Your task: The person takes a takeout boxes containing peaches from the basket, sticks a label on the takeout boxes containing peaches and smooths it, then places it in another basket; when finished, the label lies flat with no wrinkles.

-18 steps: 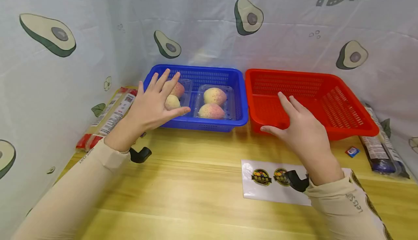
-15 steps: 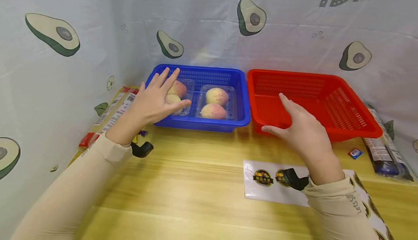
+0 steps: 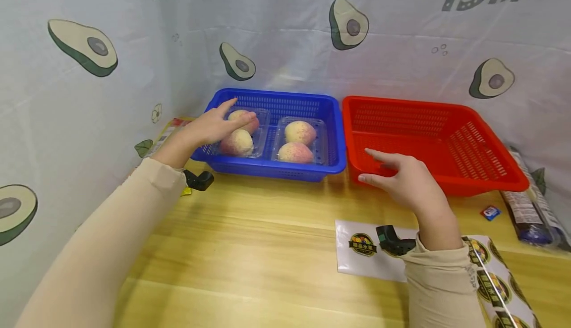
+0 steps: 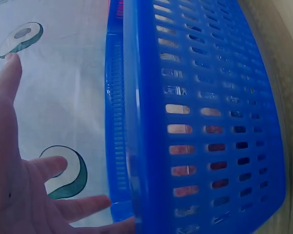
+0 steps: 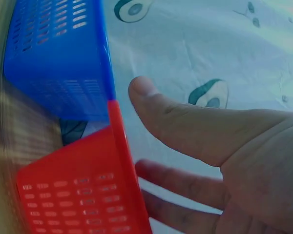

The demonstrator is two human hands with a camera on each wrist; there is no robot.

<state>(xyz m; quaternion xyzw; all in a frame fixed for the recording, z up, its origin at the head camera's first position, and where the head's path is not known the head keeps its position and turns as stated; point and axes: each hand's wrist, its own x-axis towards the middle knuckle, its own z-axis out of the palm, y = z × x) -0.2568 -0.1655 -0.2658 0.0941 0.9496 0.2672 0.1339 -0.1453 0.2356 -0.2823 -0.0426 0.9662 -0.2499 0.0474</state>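
A blue basket [image 3: 332, 135] at the back holds two clear trays, each with two pink-yellow fruits [image 3: 300, 132]. My left hand [image 3: 214, 126] reaches over the basket's left rim with straight fingers, just above the left tray [image 3: 260, 142] and its fruit [image 3: 236, 143]; whether it touches them I cannot tell. In the left wrist view the spread fingers [image 4: 19, 195] sit beside the blue basket wall [image 4: 195, 122]. My right hand [image 3: 403, 177] hovers open at the front rim of the empty red basket [image 3: 490, 169], fingers relaxed. The right wrist view shows the thumb [image 5: 185, 122] near the red rim [image 5: 122, 161].
A sticker sheet [image 3: 361, 246] lies on the wooden table before the red basket. Packaged rolls lie at the far left [image 3: 171, 127] and far right [image 3: 531, 209]. A small blue wrapper [image 3: 489, 212] lies near the red basket. Avocado-print cloth walls enclose the table.
My left hand has moved forward and down over the blue basket's left tray. My right hand has drawn back slightly from inside the red basket toward its front rim.
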